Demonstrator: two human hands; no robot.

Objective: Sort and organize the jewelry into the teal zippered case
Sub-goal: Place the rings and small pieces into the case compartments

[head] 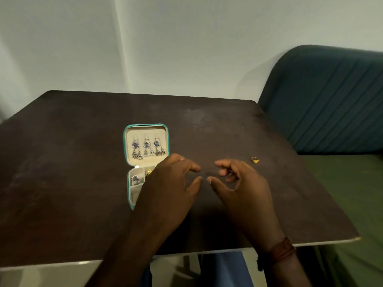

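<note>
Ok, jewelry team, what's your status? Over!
Left hand and right hand open, empty, over the table. Teal case open, three dangly earrings hung in lid. Gold ring loose beyond right hand, nothing blocking.

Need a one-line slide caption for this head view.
Both empty hands, left and right, hover over the table beside the open teal case; a gold ring lies apart.
</note>
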